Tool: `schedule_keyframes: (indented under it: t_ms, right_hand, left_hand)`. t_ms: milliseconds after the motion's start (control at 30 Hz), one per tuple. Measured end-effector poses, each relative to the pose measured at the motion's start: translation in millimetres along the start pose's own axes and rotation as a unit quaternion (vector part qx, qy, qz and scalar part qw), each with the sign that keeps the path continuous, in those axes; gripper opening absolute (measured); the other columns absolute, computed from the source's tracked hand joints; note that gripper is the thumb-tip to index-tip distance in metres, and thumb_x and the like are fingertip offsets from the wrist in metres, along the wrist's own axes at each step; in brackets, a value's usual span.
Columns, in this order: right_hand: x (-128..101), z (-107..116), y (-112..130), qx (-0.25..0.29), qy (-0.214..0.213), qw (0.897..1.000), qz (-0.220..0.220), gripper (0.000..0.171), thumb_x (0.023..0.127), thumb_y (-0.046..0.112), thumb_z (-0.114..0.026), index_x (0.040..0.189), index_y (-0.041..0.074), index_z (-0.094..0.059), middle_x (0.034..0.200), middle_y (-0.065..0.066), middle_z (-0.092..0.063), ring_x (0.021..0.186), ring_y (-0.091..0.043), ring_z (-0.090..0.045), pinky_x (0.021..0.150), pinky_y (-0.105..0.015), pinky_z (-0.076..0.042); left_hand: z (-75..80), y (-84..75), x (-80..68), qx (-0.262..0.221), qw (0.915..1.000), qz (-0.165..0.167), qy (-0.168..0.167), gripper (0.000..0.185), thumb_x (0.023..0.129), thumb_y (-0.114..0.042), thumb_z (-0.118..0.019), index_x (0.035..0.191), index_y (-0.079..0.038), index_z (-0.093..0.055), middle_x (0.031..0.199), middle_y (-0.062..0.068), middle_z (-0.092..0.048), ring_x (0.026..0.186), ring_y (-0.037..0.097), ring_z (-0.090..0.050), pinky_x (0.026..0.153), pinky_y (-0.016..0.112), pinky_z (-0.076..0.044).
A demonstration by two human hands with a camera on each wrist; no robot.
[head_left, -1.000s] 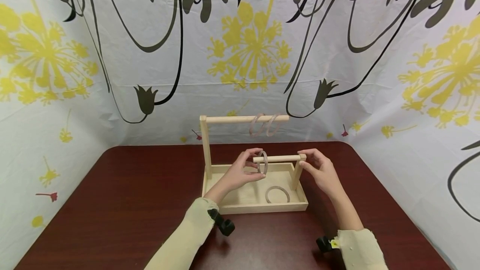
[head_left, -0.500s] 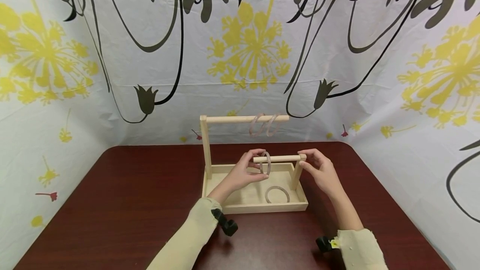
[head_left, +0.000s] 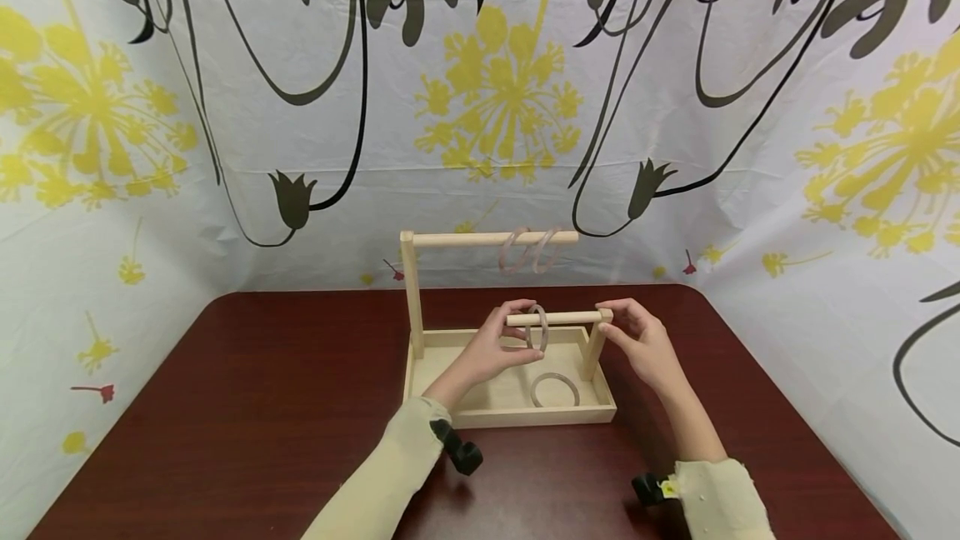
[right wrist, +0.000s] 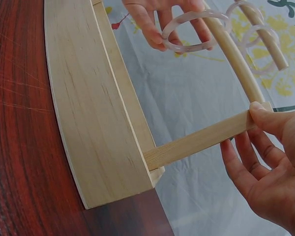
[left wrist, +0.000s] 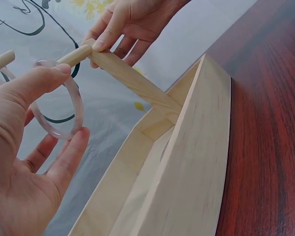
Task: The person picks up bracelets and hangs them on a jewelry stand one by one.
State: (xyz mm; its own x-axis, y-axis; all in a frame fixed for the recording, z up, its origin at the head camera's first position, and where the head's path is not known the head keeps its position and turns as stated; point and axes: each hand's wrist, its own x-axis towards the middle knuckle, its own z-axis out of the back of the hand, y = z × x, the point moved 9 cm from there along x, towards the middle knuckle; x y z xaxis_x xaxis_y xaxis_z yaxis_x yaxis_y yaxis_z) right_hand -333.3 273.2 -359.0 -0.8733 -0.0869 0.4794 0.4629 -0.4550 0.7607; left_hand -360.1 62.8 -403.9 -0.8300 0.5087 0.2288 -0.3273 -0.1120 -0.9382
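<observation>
a dark red table carries a wooden tray with two rails, set before a flowered cloth backdrop. at the tray's left stands a tall post bearing the upper rail, where two pale bangles hang side by side. the left hand pinches a translucent bangle between thumb and curled fingers; the bangle is threaded on the lower rail, near its free left end, and stands upright. in the left wrist view the thumb lies on top of the ring and a fingertip on its lower edge. below, another bangle lies flat on the tray floor. further right, the right hand grips the top of the short post where the lower rail joins it, its thumb on the post's end and its fingers curled behind.
</observation>
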Motion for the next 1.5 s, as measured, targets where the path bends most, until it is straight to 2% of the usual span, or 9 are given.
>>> schedule_keyframes:
  t_ms: [167,400,467,600,700,1067,1367,1433,1500]
  right_hand:
    - [0.2,-0.4,0.0,0.002,0.000,1.000,0.000,0.029,0.094,0.006,-0.068,0.123,0.001,-0.064,0.118,-0.018,-0.066,0.100,0.011,-0.057,0.087,-0.008,-0.044]
    - [0.1,0.1,0.0,0.007,-0.002,1.000,-0.001,0.030,0.093,0.006,-0.068,0.122,0.002,-0.064,0.113,0.007,-0.067,0.101,0.010,-0.058,0.089,-0.010,-0.044]
    - [0.0,0.0,-0.3,0.005,-0.002,1.000,-0.002,0.030,0.094,0.007,-0.068,0.123,0.002,-0.064,0.114,0.007,-0.067,0.101,0.010,-0.058,0.089,-0.010,-0.044]
    - [-0.6,-0.6,-1.0,-0.004,-0.002,1.000,-0.005,0.029,0.094,0.008,-0.068,0.123,0.002,-0.064,0.116,-0.008,-0.068,0.101,0.011,-0.057,0.088,-0.010,-0.044]
    - [-0.9,-1.0,-1.3,-0.008,0.000,1.000,-0.009,0.029,0.095,0.009,-0.067,0.123,0.001,-0.064,0.117,-0.011,-0.067,0.101,0.012,-0.057,0.088,-0.010,-0.043]
    - [-0.2,0.2,-1.4,0.000,-0.002,1.000,-0.005,0.029,0.094,0.007,-0.067,0.122,0.001,-0.064,0.118,-0.011,-0.067,0.102,0.011,-0.057,0.088,-0.009,-0.043]
    - [-1.3,-0.6,-1.2,-0.007,-0.002,1.000,-0.008,0.029,0.095,0.008,-0.067,0.123,0.000,-0.064,0.118,-0.013,-0.067,0.101,0.012,-0.057,0.086,-0.009,-0.044]
    - [-1.5,-0.7,-1.4,-0.007,-0.001,1.000,-0.009,0.029,0.095,0.008,-0.067,0.123,-0.001,-0.063,0.117,-0.011,-0.067,0.101,0.012,-0.057,0.087,-0.008,-0.044]
    - [-1.5,-0.7,-1.4,-0.005,-0.002,1.000,-0.008,0.029,0.095,0.009,-0.067,0.122,-0.001,-0.063,0.115,0.000,-0.068,0.101,0.012,-0.057,0.087,-0.009,-0.044]
  left_hand:
    - [0.3,1.7,-0.1,-0.001,0.9999,0.011,-0.004,0.073,0.089,-0.016,-0.077,0.150,-0.028,-0.038,0.157,0.007,-0.030,0.121,0.027,-0.056,0.094,0.037,-0.057]
    - [0.8,4.9,-2.0,-0.014,0.9996,0.024,-0.007,0.072,0.088,-0.014,-0.077,0.150,-0.021,-0.039,0.156,0.009,-0.032,0.125,0.031,-0.055,0.097,0.040,-0.056]
    - [0.8,5.3,-2.5,-0.018,0.9995,0.025,-0.007,0.071,0.089,-0.014,-0.077,0.149,-0.020,-0.040,0.156,0.010,-0.031,0.127,0.032,-0.055,0.097,0.040,-0.056]
    - [0.6,7.4,-3.6,-0.020,0.9994,0.026,-0.006,0.070,0.089,-0.014,-0.076,0.148,-0.021,-0.040,0.156,0.012,-0.029,0.127,0.032,-0.055,0.096,0.038,-0.056]
    - [0.5,9.5,-3.9,-0.022,0.9993,0.029,-0.006,0.070,0.088,-0.013,-0.077,0.148,-0.021,-0.041,0.155,0.013,-0.030,0.126,0.031,-0.056,0.096,0.037,-0.056]
    - [3.2,14.9,-7.0,-0.013,0.9989,0.043,-0.010,0.067,0.090,-0.013,-0.075,0.148,-0.019,-0.042,0.146,0.015,-0.036,0.127,0.035,-0.056,0.096,0.038,-0.056]
    - [5.0,21.7,-12.4,-0.009,0.9980,0.060,-0.017,0.085,0.091,-0.015,-0.074,0.156,0.002,-0.022,0.159,0.023,-0.022,0.125,0.034,-0.059,0.095,0.038,-0.056]
    - [5.7,21.9,-12.6,-0.005,0.9983,0.056,-0.018,0.079,0.091,-0.015,-0.074,0.154,0.001,-0.028,0.154,0.021,-0.030,0.124,0.034,-0.059,0.096,0.039,-0.056]
    - [6.1,21.5,-13.0,-0.002,0.9986,0.050,-0.017,0.072,0.092,-0.015,-0.073,0.150,0.001,-0.034,0.149,0.020,-0.036,0.124,0.034,-0.059,0.095,0.038,-0.056]
